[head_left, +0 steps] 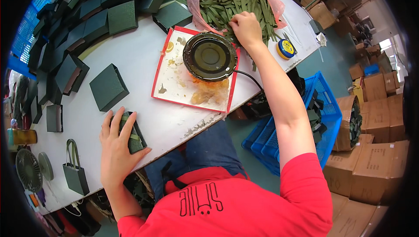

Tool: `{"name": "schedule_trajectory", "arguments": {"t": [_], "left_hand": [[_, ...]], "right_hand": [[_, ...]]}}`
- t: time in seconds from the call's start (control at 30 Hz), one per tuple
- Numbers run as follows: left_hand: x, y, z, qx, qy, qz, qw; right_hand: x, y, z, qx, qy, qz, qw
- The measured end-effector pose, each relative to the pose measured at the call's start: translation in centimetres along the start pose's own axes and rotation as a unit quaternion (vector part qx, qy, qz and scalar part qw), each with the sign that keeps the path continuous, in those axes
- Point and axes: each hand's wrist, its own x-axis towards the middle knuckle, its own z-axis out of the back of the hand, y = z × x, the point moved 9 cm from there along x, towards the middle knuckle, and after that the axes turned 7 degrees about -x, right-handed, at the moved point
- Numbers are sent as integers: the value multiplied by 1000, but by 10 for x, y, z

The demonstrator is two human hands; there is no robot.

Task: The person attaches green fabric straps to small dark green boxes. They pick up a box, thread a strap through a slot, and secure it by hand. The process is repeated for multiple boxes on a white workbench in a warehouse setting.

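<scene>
The right arm [291, 110] is stretching well forward, its elbow bending only slightly, and the bare forearm is slanting inward toward the wrist. The right hand [248, 29] is pointing leftward with its back facing up, its fingers curling downward and their tips partly hidden. The left arm [120, 200] is lying nearer the body, its forearm pointing forward and slightly left. The left hand [116, 141] is resting palm down, its fingers spreading forward and its thumb sticking out to the right.
</scene>
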Motion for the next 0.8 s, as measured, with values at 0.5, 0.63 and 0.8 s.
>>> {"name": "schedule_trajectory", "arguments": {"t": [0.5,0.63,0.8], "left_hand": [[-1,0,-2,13,-5,-20,1000],[-1,1,-2,15,-6,-26,1000],[-3,2,-2,12,-7,-25,1000]], "right_hand": [[-182,62,124,630,207,-295,688],[-192,72,96,688,196,-331,616],[-190,86,74,707,194,-341,588]]}}
